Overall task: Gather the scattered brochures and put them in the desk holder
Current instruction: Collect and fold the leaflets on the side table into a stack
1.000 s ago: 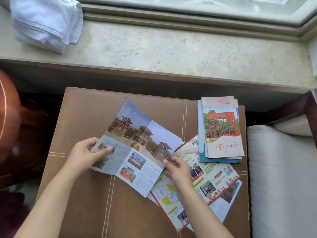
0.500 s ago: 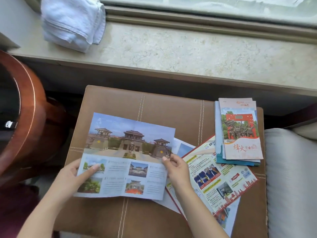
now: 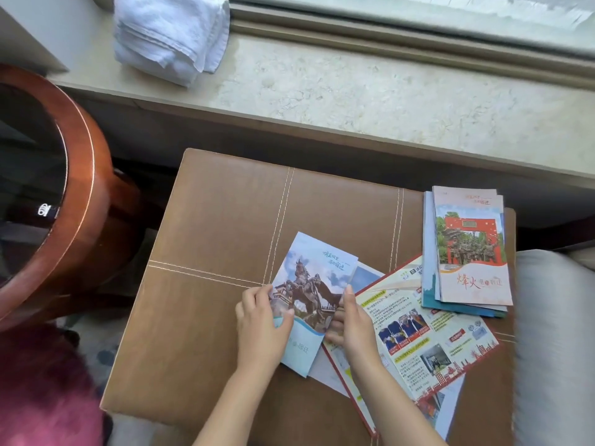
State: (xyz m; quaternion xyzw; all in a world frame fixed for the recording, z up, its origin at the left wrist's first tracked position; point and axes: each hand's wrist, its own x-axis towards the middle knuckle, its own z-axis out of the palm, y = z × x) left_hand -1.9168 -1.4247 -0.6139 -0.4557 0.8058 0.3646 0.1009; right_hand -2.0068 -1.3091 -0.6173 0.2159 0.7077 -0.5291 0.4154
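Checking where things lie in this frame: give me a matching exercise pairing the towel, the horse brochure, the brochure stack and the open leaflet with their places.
Things:
1. towel
2. horse brochure
3. stack
4. open leaflet

Places:
A. held between left hand and right hand
B. on the windowsill
C. on the stool's far right corner
D. spread flat on the stool, one corner under the stack

Pairs: 1-B, 2-A, 3-C, 4-D
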